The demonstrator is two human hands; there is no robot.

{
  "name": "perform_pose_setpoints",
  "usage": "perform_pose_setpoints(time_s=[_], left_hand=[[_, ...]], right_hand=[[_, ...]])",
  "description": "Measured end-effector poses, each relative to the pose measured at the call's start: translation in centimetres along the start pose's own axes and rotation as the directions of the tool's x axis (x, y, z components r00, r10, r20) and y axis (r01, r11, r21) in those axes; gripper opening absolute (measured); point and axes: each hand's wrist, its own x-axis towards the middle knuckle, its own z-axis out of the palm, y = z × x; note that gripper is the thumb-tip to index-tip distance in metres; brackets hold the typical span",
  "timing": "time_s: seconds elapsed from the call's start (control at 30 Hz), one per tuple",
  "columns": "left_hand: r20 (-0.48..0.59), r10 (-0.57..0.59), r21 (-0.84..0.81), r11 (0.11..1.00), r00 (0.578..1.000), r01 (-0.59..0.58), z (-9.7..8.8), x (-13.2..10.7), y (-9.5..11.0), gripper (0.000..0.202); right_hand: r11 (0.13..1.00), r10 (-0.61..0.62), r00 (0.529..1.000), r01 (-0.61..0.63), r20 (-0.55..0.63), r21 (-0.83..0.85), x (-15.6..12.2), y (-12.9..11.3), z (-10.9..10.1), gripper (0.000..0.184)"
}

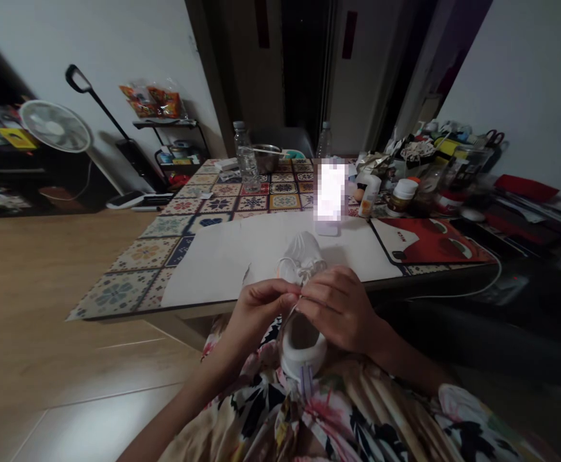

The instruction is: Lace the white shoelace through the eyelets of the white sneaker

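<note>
At the left, the patterned tabletop (138, 253) runs in under a white sheet (213, 256). The left hand (265, 303) reaches in from the left, thumb and forefinger pinched together on what looks like a thin lace (292, 314), though the strand is hard to make out.

Next comes the white shoe (304, 356), its long axis running away from the person: toe out over the sheet, heel near the lap in floral clothing (256, 398). Both hands meet above its middle, between toe and opening, so neither is clearly nearer; the right covers more of it. The shoe looks soft, with lacing gathered in front of the hands, a rounded padded collar and pale lilac strips at the heel.

The right hand (338, 305) bends over the shoe's right side, its fingers curled and fingertips against the left's; I cannot tell what they grip. Beyond stands a lit phone (331, 192); farther right lies a red-and-white case (429, 240).
</note>
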Motion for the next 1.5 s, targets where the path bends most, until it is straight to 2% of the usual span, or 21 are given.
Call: perform_pose_setpoints(time_s=[0.1,0.2,0.3,0.43,0.63,0.7,0.8,0.87,0.93,1.0,1.03,1.07,1.1,1.17,1.2,1.23,1.27,1.3,1.33,1.4,1.5], left_hand=[[-0.032,0.056,-0.038,0.998,0.998,-0.057,-0.1,0.6,0.0,0.02],[-0.086,0.125,-0.021,0.992,0.989,-0.127,-0.1,1.6,-0.2,0.019],[-0.071,0.151,-0.004,0.988,0.986,-0.152,-0.1,2.5,-0.7,0.021],[-0.051,0.192,-0.004,0.981,0.98,-0.192,0.0,3.1,-1.3,0.019],[0.015,0.13,0.005,0.992,0.991,-0.13,-1.0,3.0,-1.2,0.037],[0.038,0.141,0.035,0.989,0.989,-0.142,-1.5,2.8,-1.2,0.042],[0.046,0.248,0.122,0.96,0.968,-0.252,-2.2,2.2,-1.0,0.037],[0.136,0.32,0.189,0.921,0.938,-0.342,-2.6,1.6,-0.8,0.035],[0.302,0.331,0.246,0.879,0.894,-0.408,-2.8,1.1,-0.4,0.035],[0.427,0.3,0.299,0.843,0.853,-0.446,-2.9,0.6,0.0,0.033],[0.452,0.286,0.323,0.831,0.845,-0.454,-2.8,0.4,0.2,0.031],[0.458,0.278,0.342,0.822,0.845,-0.456,-2.7,0.3,0.4,0.028],[0.458,0.274,0.356,0.815,0.846,-0.457,-2.6,0.2,0.5,0.024],[0.456,0.276,0.367,0.808,0.846,-0.462,-2.5,0.1,0.5,0.018],[0.456,0.28,0.366,0.807,0.845,-0.464,-2.4,0.2,0.4,0.016],[0.453,0.283,0.362,0.808,0.845,-0.465,-2.4,0.2,0.4,0.014],[0.449,0.286,0.359,0.81,0.846,-0.464,-2.3,0.2,0.3,0.013],[0.445,0.29,0.356,0.811,0.847,-0.464,-2.3,0.2,0.3,0.012],[0.444,0.292,0.355,0.811,0.847,-0.465,-2.2,0.3,0.2,0.012],[0.455,0.284,0.363,0.806,0.844,-0.467,-2.1,0.2,0.3,0.014],[0.473,0.271,0.356,0.812,0.839,-0.463,-1.8,0.0,0.3,0.01]], right_hand=[[0.995,-0.003,1.0,0.003,-0.007,0.099,0.3,-0.1,-0.4,0.009],[0.964,-0.035,0.998,0.019,0.058,0.264,0.7,-0.2,-1.0,0.007],[0.927,-0.06,0.991,0.012,0.118,0.374,1.0,-0.2,-1.2,0.01],[0.901,-0.048,0.99,-0.014,0.132,0.433,1.0,0.0,-1.2,0.015],[0.929,-0.026,0.984,-0.042,0.176,0.369,1.1,-0.2,-1.5,0.011],[0.954,0.052,0.98,-0.107,0.194,0.282,1.1,-0.4,-1.6,0.007],[0.968,0.194,0.954,-0.224,0.228,0.115,1.0,-0.5,-1.7,0.01],[0.968,0.235,0.941,-0.25,0.244,0.033,0.9,-0.5,-1.7,0.009],[0.969,0.239,0.941,-0.248,0.242,0.009,0.9,-0.4,-1.8,0.009],[0.964,0.235,0.948,-0.255,0.212,0.071,1.0,-0.6,-2.1,0.013],[0.954,0.215,0.954,-0.251,0.207,0.164,1.1,-0.7,-2.4,0.016],[0.924,0.159,0.965,-0.22,0.209,0.313,1.1,-0.9,-2.7,0.018],[0.854,0.059,0.979,-0.15,0.193,0.498,1.2,-1.1,-3.1,0.02],[0.616,-0.169,0.98,0.022,0.104,0.788,1.3,-1.4,-4.0,0.02],[0.53,-0.25,0.965,0.072,0.075,0.845,1.4,-1.4,-4.3,0.02],[0.51,-0.289,0.954,0.08,0.083,0.856,1.4,-1.3,-4.6,0.021],[0.558,-0.274,0.953,0.05,0.127,0.828,1.4,-1.1,-4.7,0.024],[0.641,-0.214,0.958,-0.01,0.192,0.767,1.3,-0.8,-4.7,0.029],[0.728,-0.125,0.961,-0.079,0.245,0.681,1.3,-0.5,-4.6,0.033],[0.856,0.054,0.959,-0.189,0.279,0.482,1.1,0.2,-4.2,0.037],[0.933,0.165,0.936,-0.251,0.313,0.259,0.8,0.8,-3.5,0.024]])
